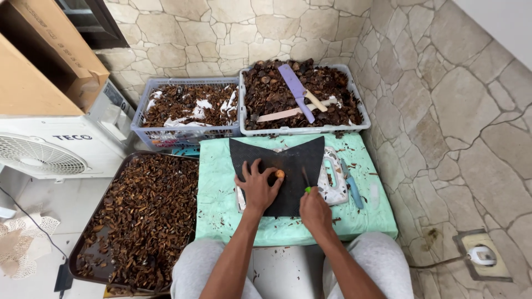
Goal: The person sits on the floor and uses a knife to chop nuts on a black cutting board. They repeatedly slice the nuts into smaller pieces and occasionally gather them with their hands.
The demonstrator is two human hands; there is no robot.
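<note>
Grey-trousered knees frame the low bench with its green cloth. On the black mat, the left hand pins a small orange nut with splayed fingers; the right hand, its grip clenched, holds a green-handled knife beside it. Cutting looks underway; the blade next needs careful alignment away from the fingertips.

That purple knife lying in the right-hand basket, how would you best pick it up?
Take the purple knife by its pale handle end, coming from above on the near-right side. That end lies on top of the brown pieces and points toward the person, so fingers stay off the broad blade.
</note>
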